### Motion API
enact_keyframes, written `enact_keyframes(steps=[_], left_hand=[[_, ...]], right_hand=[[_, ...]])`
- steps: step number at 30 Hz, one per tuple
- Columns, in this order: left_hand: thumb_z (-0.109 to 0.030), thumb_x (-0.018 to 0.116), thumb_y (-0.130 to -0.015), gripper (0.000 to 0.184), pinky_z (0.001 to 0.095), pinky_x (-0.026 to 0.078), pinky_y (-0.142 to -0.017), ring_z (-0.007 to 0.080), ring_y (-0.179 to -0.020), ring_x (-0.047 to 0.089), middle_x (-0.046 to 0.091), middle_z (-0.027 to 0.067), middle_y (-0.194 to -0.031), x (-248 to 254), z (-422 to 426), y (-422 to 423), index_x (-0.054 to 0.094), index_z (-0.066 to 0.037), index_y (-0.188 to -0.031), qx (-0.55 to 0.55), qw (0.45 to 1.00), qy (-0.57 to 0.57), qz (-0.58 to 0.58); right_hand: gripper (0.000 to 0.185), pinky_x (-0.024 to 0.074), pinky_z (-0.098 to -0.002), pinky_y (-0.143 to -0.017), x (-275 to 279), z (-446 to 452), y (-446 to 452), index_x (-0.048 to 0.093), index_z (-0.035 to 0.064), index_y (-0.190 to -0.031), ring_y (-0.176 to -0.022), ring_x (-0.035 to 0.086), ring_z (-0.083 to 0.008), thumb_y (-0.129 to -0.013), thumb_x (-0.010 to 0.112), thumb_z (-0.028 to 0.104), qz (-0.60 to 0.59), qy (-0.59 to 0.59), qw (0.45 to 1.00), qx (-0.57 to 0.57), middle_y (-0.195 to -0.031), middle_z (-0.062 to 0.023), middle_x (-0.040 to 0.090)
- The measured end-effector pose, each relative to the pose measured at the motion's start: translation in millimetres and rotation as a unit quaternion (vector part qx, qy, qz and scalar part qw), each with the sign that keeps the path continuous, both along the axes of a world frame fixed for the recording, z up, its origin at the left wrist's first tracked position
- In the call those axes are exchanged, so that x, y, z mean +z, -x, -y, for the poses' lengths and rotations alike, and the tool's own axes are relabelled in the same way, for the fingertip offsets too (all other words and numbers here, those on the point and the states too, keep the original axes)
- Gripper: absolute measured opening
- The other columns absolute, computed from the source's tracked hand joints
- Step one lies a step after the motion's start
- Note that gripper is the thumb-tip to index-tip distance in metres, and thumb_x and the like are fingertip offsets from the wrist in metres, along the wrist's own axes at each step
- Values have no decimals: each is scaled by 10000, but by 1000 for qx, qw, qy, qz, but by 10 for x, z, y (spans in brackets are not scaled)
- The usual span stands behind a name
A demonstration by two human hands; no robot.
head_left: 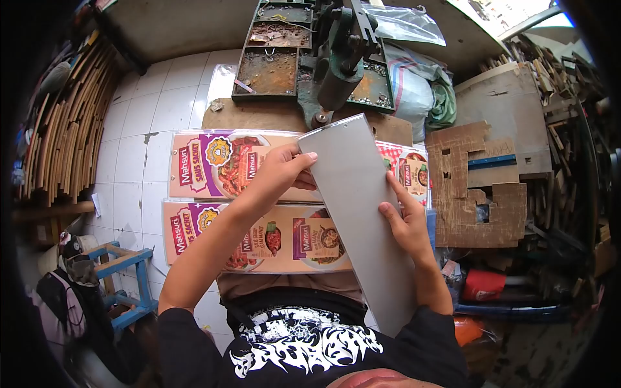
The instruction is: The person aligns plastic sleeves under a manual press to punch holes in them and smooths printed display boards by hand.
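The left hand (286, 169) and right hand (409, 226) gripped a smooth grey oblong panel (362, 207) edgewise. Printed rectangular boards (284, 239) lay beneath.

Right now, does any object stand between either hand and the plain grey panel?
Nothing visible does. The left hand has its thumb on the plain grey panel near the far end, and the right hand touches the opposite long side. The printed Mahsuri boards lie below the panel, not in between.

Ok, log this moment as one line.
left hand: holds grey panel, left edge | right hand: right edge | printed panels: partly covered | press: untouched
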State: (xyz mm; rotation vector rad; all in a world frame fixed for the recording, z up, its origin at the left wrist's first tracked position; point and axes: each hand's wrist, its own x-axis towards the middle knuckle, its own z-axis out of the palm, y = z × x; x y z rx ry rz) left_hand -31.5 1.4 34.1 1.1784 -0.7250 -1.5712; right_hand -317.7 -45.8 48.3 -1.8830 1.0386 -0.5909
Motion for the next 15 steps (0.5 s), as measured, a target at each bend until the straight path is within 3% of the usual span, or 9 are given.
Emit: enact_keyframes(steps=[6, 8, 15], left_hand=[[-243, 508, -988, 332, 321, 538, -844, 191, -826, 697, 691, 109, -999, -52, 198, 19, 595, 42, -1135, -27, 999, 24, -26], [-213, 522, -987, 311, 316, 549, -816, 201, -820, 698, 688, 125, -1001, -150, 236, 6, 593, 55, -1128, -16, 998, 36, -40], [-178, 545, -977, 297, 303, 577, -713, 224, -799, 704, 683, 157, -999, -293, 257, -44, 584, 82, -1114, 3, 996, 66, -55]], right_hand=[[563, 444, -302, -955, 3, 230, -42, 471, 48, -1427, -1139, 594, -202, -900, 667, 88, 0, 35, 999, -24, -1306, -191, 606], [560, 450, -292, -936, -56, 308, -47, 476, 46, -1422, -1124, 596, -190, -897, 668, 81, -3, 73, 997, -5, -1294, -185, 616], [573, 462, -275, -889, -45, 402, -122, 480, 30, -1415, -1063, 603, -166, -879, 680, 72, -40, 39, 998, -8, -1234, -167, 647]])
